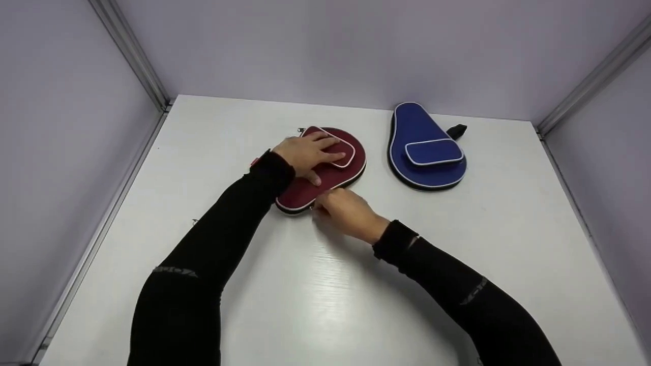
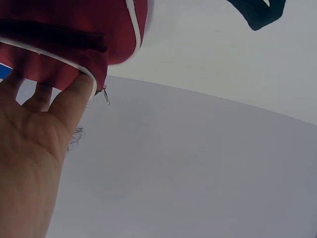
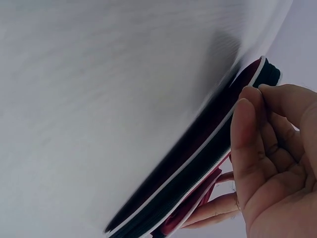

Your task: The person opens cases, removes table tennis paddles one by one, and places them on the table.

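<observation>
A dark red, paddle-shaped table tennis bat case [image 1: 333,175] with white piping lies on the white table. My left hand [image 1: 307,152] rests on it with fingers spread over its small pocket [image 1: 348,148]. In the left wrist view, the left fingers [image 2: 74,101] lie against the pocket's piped edge. My right hand [image 1: 351,213] is at the case's near edge. There its thumb and forefinger pinch the zipper pull, mostly hidden by the fingertips. The right wrist view shows the right hand [image 3: 277,144] beside the dark zippered side [image 3: 198,166].
A blue bat case [image 1: 427,124] with a pocket and a black strap [image 1: 456,132] lies to the right of the red one. Pale panels [image 1: 325,51] enclose the table [image 1: 285,305] at the back and sides. A tiny metal piece [image 1: 195,221] lies beside the left sleeve.
</observation>
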Action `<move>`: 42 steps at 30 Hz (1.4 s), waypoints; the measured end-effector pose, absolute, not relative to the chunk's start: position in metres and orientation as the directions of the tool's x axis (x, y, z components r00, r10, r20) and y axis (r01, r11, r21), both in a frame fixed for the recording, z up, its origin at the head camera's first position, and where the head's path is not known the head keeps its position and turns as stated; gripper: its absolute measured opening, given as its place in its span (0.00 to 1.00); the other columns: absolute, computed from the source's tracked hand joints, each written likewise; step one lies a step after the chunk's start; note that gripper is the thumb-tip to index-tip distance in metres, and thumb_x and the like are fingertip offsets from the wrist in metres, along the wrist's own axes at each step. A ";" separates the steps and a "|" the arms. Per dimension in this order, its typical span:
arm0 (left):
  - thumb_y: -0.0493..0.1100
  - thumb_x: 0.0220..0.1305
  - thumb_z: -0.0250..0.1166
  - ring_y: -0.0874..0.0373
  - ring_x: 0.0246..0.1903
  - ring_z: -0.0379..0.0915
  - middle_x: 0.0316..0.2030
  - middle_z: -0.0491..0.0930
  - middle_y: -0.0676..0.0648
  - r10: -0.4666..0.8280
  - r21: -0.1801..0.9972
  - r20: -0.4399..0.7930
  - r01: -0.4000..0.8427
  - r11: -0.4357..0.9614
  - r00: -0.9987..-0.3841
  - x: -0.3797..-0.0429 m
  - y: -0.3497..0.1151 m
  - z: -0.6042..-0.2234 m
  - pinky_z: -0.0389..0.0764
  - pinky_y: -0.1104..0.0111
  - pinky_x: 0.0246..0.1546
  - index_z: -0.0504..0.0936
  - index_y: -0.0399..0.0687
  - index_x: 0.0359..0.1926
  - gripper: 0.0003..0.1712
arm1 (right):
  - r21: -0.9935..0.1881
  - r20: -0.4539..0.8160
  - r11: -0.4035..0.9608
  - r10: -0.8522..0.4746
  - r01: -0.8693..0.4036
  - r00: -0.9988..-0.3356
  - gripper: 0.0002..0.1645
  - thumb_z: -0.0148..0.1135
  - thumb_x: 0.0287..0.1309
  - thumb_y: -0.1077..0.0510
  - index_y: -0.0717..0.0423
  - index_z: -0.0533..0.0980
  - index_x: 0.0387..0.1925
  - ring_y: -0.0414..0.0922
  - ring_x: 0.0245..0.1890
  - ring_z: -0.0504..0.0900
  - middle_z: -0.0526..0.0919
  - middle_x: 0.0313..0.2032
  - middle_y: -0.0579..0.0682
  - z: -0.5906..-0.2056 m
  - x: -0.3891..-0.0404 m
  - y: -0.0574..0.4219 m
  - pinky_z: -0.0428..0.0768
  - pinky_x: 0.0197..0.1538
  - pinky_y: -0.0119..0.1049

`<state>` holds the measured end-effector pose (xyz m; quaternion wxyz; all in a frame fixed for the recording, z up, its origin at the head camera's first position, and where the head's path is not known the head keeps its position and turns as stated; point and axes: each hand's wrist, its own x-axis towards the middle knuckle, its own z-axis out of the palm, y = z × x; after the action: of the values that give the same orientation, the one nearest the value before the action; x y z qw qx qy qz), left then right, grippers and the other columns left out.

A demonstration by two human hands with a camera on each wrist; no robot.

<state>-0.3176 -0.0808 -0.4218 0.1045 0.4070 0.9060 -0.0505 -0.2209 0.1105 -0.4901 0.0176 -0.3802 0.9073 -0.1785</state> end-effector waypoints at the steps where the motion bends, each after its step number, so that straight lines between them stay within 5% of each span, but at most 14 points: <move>1: 0.64 0.73 0.77 0.39 0.96 0.50 0.96 0.55 0.43 0.725 -0.003 -0.230 0.745 0.667 -0.649 -0.317 -0.080 -0.421 0.85 0.29 0.76 0.65 0.64 0.94 0.55 | -0.337 0.105 0.644 -0.699 -0.687 -0.707 0.05 0.76 0.76 0.62 0.59 0.94 0.46 0.53 0.46 0.98 0.99 0.42 0.53 -0.490 -0.220 0.111 0.95 0.57 0.52; 15: 0.66 0.75 0.75 0.39 0.96 0.51 0.96 0.55 0.42 0.713 -0.004 -0.227 0.732 0.681 -0.664 -0.315 -0.082 -0.422 0.86 0.31 0.76 0.64 0.64 0.95 0.55 | -0.316 0.097 0.604 -0.747 -0.732 -0.658 0.05 0.73 0.77 0.64 0.59 0.93 0.44 0.53 0.45 0.97 0.97 0.42 0.52 -0.490 -0.213 0.105 0.95 0.56 0.51; 30: 0.71 0.81 0.70 0.32 0.95 0.53 0.95 0.56 0.37 0.594 -0.005 -0.204 0.607 0.794 -0.778 -0.313 -0.095 -0.430 0.68 0.29 0.89 0.63 0.60 0.95 0.53 | -0.383 0.080 0.658 -0.676 -0.648 -0.733 0.05 0.72 0.75 0.65 0.57 0.90 0.41 0.50 0.42 0.95 0.96 0.39 0.52 -0.487 -0.224 0.158 0.95 0.48 0.50; 42: 0.70 0.82 0.70 0.34 0.96 0.49 0.96 0.54 0.36 0.566 -0.029 -0.233 0.588 0.809 -0.791 -0.312 -0.106 -0.433 0.59 0.38 0.96 0.61 0.52 0.96 0.56 | -0.397 0.084 0.735 -0.566 -0.549 -0.820 0.05 0.73 0.76 0.61 0.59 0.91 0.42 0.52 0.42 0.93 0.95 0.40 0.55 -0.485 -0.246 0.189 0.93 0.50 0.53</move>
<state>-0.3117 -0.1063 -0.4331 0.1070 0.3053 0.9449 -0.0501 -0.2461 0.1892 -0.4848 0.0211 -0.2994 0.9313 -0.2065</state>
